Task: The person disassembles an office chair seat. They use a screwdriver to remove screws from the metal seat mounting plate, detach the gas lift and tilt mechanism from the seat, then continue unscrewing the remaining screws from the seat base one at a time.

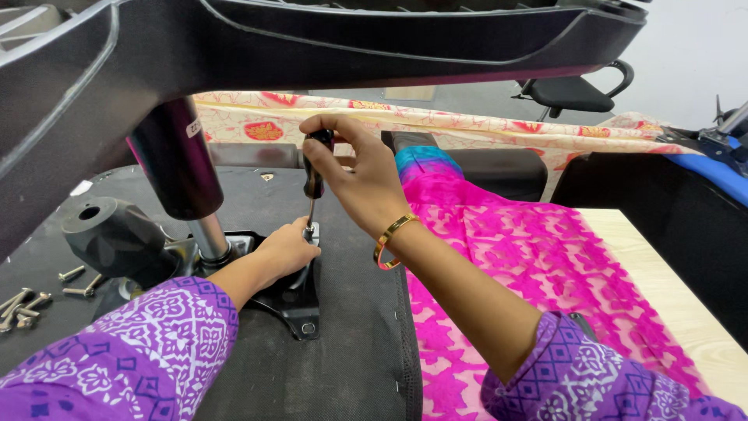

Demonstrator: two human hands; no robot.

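Several loose silver bolts [27,300] lie scattered at the far left on the black fabric underside of an upturned chair seat [351,343]. Just right of them sits a black plastic knob-like cylinder with a hole in its top [101,226], and beside that a glossy black gas-lift column with a silver shaft [183,175] rises at a tilt from the black metal mounting plate [300,300] fixed on the seat. Above all this, a black plastic star-shaped chair base [312,39] spans the top of the view.

Next comes the left hand [284,249], in a purple patterned sleeve, resting on the mounting plate with its fingers curled closed around the tip end of the tool, steadying it at a bolt hole; whether a bolt is pinched there cannot be told. Directly above, the right hand [358,175], wearing a gold bangle [393,238], is closed in a fingertip grip on the black handle of a screwdriver [314,175], which stands nearly upright with its tip on the plate's upper corner.

Further right, a bright pink patterned cloth [530,265] drapes over a pale wooden tabletop [678,296], and a black chair armrest [580,90] stands in the background.
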